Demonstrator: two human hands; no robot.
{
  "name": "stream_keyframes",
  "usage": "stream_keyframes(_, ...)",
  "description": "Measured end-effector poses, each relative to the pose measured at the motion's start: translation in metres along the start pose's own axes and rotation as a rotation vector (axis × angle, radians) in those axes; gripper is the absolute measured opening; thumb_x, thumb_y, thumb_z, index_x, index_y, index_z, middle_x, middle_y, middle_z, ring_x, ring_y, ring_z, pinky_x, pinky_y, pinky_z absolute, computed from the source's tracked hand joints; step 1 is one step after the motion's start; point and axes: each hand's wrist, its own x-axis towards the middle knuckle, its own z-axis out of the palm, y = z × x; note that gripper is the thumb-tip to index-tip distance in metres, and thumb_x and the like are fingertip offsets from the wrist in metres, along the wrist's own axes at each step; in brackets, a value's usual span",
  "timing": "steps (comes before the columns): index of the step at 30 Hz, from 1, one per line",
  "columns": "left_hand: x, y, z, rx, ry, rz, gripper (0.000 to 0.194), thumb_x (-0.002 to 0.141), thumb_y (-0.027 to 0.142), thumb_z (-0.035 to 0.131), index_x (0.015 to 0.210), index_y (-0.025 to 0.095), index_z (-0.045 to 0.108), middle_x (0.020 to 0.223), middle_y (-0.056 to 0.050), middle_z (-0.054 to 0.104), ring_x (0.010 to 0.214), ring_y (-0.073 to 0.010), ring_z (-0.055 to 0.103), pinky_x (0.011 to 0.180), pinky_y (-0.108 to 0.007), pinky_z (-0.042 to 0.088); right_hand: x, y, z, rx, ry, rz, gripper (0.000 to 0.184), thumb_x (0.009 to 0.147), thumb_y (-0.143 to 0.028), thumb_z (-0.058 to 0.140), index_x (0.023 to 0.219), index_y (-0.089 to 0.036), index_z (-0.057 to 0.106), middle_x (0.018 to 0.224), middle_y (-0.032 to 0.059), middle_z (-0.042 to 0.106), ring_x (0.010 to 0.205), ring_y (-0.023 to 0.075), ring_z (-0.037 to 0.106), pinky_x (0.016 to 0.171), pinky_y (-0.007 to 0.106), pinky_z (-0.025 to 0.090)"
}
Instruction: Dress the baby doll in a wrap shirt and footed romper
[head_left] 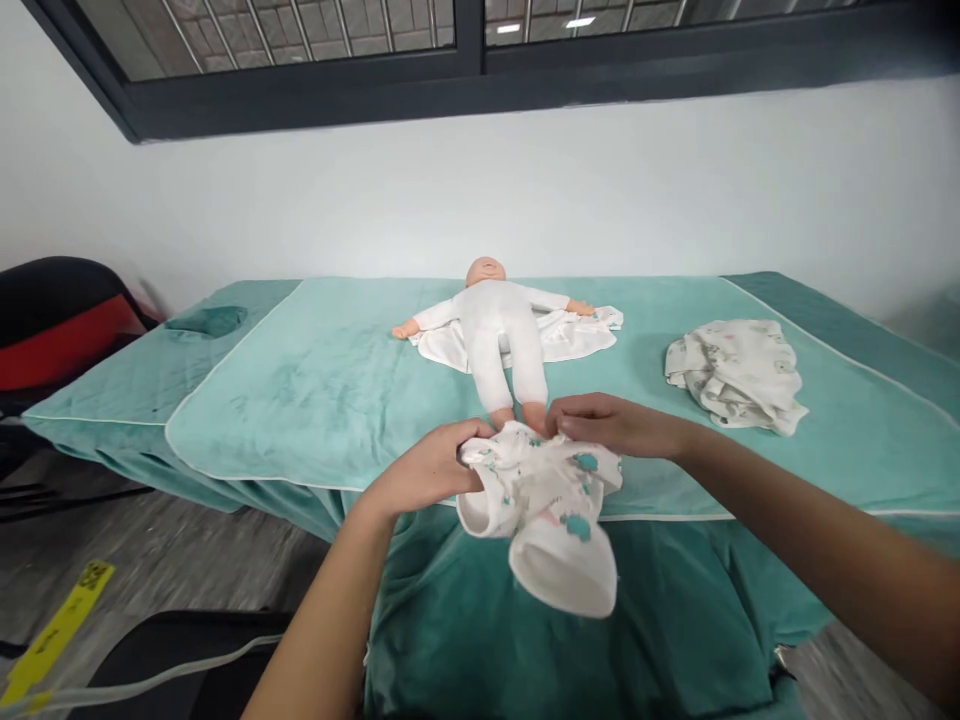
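Printed garment (559,490) held over the near edge of the bed (667,517), doll (496,308) at 12 o'clock.
Tons of green cover (322,350) is left at the doll's 9 o'clock, a smaller gap at 3 before the crumpled cloth (739,370). The garment's top is gripped by the part-curled left hand (435,468) at 10 and pinched by the right hand (611,425) around 2, fingers nearly closed.

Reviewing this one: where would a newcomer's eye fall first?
Probably the white-bodied doll, arms spread, on the green bed cover. The left hand grips a patterned garment by the doll's feet, the right hand at its far edge. A crumpled printed cloth lies to the right.
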Motion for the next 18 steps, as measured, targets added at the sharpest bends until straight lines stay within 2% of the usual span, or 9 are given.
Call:
stream_keyframes(2,-0.005,0.0,-0.005,0.303,0.015,0.037,0.027,0.072,0.014,0.056,0.095,0.023,0.068,0.097,-0.001,0.07,0.089,-0.0226,0.065,0.074,-0.029,0.047,0.006,-0.014,-0.001,-0.231,-0.082,0.03,0.036,0.09,-0.056,0.058,0.083,-0.023,0.07,0.076,0.0007,0.063,0.066,0.017,0.054,0.06,0.029,0.038)
stream_keyframes(4,-0.011,0.002,-0.008,0.628,0.044,0.046,0.04,0.072,0.006,0.047,0.099,0.026,0.068,0.099,-0.001,0.07,0.091,-0.0228,0.065,0.081,-0.033,0.046,0.014,-0.027,0.0,-0.431,-0.154,0.027,0.03,0.089,-0.053,0.059,0.09,-0.025,0.073,0.079,0.0007,0.067,0.068,0.0189,0.057,0.061,0.029,0.038)
stream_keyframes(6,-0.019,0.008,-0.011,0.826,0.02,0.011,0.056,0.072,0.002,0.043,0.115,0.031,0.065,0.104,-0.001,0.07,0.089,-0.0214,0.066,0.086,-0.034,0.045,0.021,-0.038,0.001,-0.598,-0.174,-0.021,0.027,0.09,-0.047,0.059,0.102,-0.027,0.072,0.09,0.0019,0.071,0.078,0.0216,0.062,0.067,0.03,0.04)
stream_keyframes(7,-0.023,0.013,-0.013,0.863,-0.014,-0.013,0.059,0.074,0.003,0.044,0.121,0.032,0.062,0.107,-0.001,0.07,0.088,-0.0208,0.066,0.087,-0.035,0.044,0.024,-0.043,0.002,-0.668,-0.168,-0.05,0.027,0.09,-0.044,0.058,0.107,-0.027,0.071,0.095,0.0028,0.072,0.083,0.0227,0.063,0.07,0.031,0.041)
stream_keyframes(9,-0.031,0.023,-0.018,0.853,-0.088,-0.048,0.051,0.078,0.011,0.049,0.122,0.033,0.061,0.106,0.0,0.07,0.087,-0.0202,0.066,0.084,-0.033,0.044,0.029,-0.054,0.005,-0.758,-0.134,-0.104,0.026,0.09,-0.039,0.058,0.108,-0.026,0.07,0.101,0.0041,0.072,0.09,0.0237,0.064,0.075,0.033,0.042)
stream_keyframes(12,-0.038,0.034,-0.03,0.752,-0.132,-0.07,0.019,0.083,0.025,0.056,0.097,0.027,0.068,0.09,0.002,0.071,0.082,-0.0199,0.065,0.075,-0.029,0.044,0.036,-0.068,0.007,-0.694,-0.106,-0.165,0.023,0.09,-0.04,0.058,0.102,-0.025,0.069,0.1,0.0043,0.071,0.09,0.0229,0.064,0.077,0.033,0.044)
stream_keyframes(14,-0.039,0.035,-0.04,0.679,0.005,-0.058,0.015,0.088,0.031,0.055,0.086,0.023,0.068,0.083,0.0,0.069,0.078,-0.0195,0.063,0.071,-0.029,0.044,0.042,-0.076,0.007,-0.542,0.007,-0.215,0.022,0.088,-0.043,0.061,0.098,-0.024,0.067,0.097,0.0039,0.07,0.088,0.0219,0.063,0.075,0.033,0.045)
stream_keyframes(15,-0.037,0.034,-0.044,0.639,0.146,-0.033,0.019,0.09,0.034,0.054,0.086,0.022,0.068,0.084,0.0,0.069,0.08,-0.0196,0.063,0.072,-0.03,0.045,0.047,-0.079,0.007,-0.45,0.105,-0.246,0.023,0.087,-0.044,0.062,0.096,-0.023,0.066,0.096,0.0033,0.068,0.087,0.0211,0.063,0.074,0.032,0.045)
stream_keyframes(18,-0.024,0.025,-0.053,0.462,0.751,0.149,0.023,0.09,0.039,0.059,0.106,0.023,0.064,0.107,-0.004,0.067,0.098,-0.0212,0.063,0.087,-0.033,0.049,0.072,-0.089,0.005,-0.141,0.434,-0.36,0.028,0.087,-0.049,0.064,0.097,-0.024,0.058,0.093,0.0015,0.063,0.083,0.0186,0.06,0.072,0.032,0.046)
